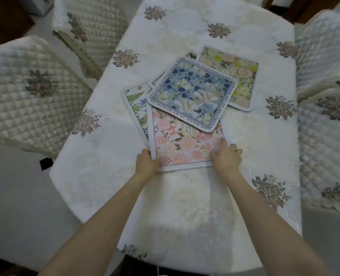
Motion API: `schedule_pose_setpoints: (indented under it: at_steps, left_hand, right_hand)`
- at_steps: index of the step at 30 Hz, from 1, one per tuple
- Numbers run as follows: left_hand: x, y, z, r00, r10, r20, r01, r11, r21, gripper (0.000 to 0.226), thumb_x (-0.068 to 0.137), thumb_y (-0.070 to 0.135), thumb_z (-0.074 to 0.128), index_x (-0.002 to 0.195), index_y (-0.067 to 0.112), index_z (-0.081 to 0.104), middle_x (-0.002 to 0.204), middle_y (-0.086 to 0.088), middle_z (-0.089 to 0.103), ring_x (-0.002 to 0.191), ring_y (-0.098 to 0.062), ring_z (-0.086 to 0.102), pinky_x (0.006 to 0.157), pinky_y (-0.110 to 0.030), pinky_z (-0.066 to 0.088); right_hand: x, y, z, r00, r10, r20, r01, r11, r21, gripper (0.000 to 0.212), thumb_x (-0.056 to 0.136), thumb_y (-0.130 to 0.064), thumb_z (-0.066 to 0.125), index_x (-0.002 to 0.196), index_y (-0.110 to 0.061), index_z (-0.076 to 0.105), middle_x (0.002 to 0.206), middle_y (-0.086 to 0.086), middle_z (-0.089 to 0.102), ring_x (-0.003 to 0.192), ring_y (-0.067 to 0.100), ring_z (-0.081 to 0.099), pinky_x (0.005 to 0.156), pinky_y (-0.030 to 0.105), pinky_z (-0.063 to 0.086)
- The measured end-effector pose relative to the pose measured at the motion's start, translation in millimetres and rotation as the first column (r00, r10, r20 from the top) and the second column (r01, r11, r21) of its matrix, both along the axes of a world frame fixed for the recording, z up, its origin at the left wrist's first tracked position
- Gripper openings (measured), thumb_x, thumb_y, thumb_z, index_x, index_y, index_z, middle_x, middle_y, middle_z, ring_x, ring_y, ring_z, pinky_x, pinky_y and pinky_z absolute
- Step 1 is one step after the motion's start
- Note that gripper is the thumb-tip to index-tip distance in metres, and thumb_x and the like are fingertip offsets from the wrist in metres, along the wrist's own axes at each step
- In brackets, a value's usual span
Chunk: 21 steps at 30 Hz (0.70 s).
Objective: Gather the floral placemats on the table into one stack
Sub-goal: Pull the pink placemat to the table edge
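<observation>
Several floral placemats lie overlapping in the middle of the table. A pink floral placemat (183,146) is nearest me; my left hand (146,162) grips its near left corner and my right hand (226,156) grips its near right corner. A blue floral placemat (193,94) with a text border lies skewed on top of the pile, covering the pink one's far edge. A green fern placemat (135,102) pokes out at the left. A yellow and pink floral placemat (238,72) sticks out at the far right. Another placemat's corner (192,55) shows behind the blue one.
The table (185,206) wears a white embroidered cloth with grey flower motifs. Quilted chairs stand around it: two at the left (25,96), (89,22) and two at the right (324,56), (328,156). Pale floor shows at the left.
</observation>
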<state>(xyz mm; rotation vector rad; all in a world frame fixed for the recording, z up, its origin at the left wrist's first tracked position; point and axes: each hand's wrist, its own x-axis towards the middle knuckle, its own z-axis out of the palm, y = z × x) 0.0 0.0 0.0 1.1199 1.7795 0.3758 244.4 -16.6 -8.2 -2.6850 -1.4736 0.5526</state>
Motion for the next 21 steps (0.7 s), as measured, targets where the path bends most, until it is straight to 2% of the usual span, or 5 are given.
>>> schedule_pose_setpoints:
  at_steps: [4, 6, 8, 13, 21]
  left_hand:
    - [3.8, 3.3, 5.3, 0.98, 0.112, 0.163, -0.105, 0.993, -0.055, 0.024, 0.084, 0.005, 0.058, 0.105, 0.009, 0.047, 0.104, -0.013, 0.056, 0.099, -0.034, 0.058, 0.085, -0.047, 0.053]
    - [4.8, 3.3, 8.2, 0.969, 0.139, 0.202, -0.131, 0.99, -0.05, 0.023, 0.084, 0.002, 0.057, 0.102, 0.011, 0.046, 0.102, -0.013, 0.056, 0.096, -0.035, 0.059, 0.082, -0.051, 0.055]
    - [5.5, 3.6, 13.8, 0.961, 0.156, 0.23, -0.155, 0.988, -0.021, 0.023, 0.084, 0.0, 0.056, 0.101, 0.011, 0.046, 0.103, -0.013, 0.054, 0.088, -0.031, 0.059, 0.073, -0.048, 0.058]
    - [-4.5, -5.6, 22.3, 0.95, 0.175, 0.259, -0.187, 0.982, 0.02, 0.022, 0.085, 0.0, 0.054, 0.103, 0.011, 0.047, 0.105, -0.011, 0.054, 0.092, -0.032, 0.059, 0.067, -0.043, 0.058]
    - [-38.6, -50.4, 15.1, 0.974, 0.08, 0.211, -0.083, 0.997, 0.004, 0.022, 0.085, 0.001, 0.052, 0.104, 0.012, 0.046, 0.101, -0.009, 0.053, 0.09, -0.028, 0.056, 0.058, -0.034, 0.054]
  right_hand:
    - [17.0, 4.9, 9.0, 0.976, -0.129, -0.175, 0.149, 0.983, 0.104, 0.041, 0.088, -0.01, 0.054, 0.124, 0.006, 0.041, 0.121, 0.033, 0.044, 0.103, 0.046, 0.049, 0.084, 0.046, 0.043]
    - [23.8, 6.8, 13.7, 0.945, -0.16, -0.286, 0.2, 0.973, 0.117, 0.029, 0.09, -0.006, 0.051, 0.114, 0.01, 0.049, 0.119, 0.034, 0.049, 0.096, 0.045, 0.055, 0.075, 0.04, 0.043]
    - [26.1, 7.7, 20.5, 0.926, -0.164, -0.339, 0.229, 0.96, 0.162, 0.024, 0.09, -0.004, 0.049, 0.11, 0.01, 0.052, 0.115, 0.032, 0.054, 0.095, 0.043, 0.057, 0.071, 0.037, 0.04]
    - [19.4, -6.2, 33.6, 0.903, -0.143, -0.405, 0.24, 0.95, 0.2, 0.022, 0.088, -0.001, 0.049, 0.106, 0.011, 0.053, 0.11, 0.031, 0.056, 0.093, 0.041, 0.057, 0.066, 0.031, 0.036]
    - [-17.9, -80.1, 29.1, 0.885, -0.192, -0.425, 0.287, 0.943, 0.171, 0.019, 0.089, -0.001, 0.048, 0.105, 0.009, 0.051, 0.11, 0.03, 0.054, 0.087, 0.039, 0.057, 0.063, 0.033, 0.037]
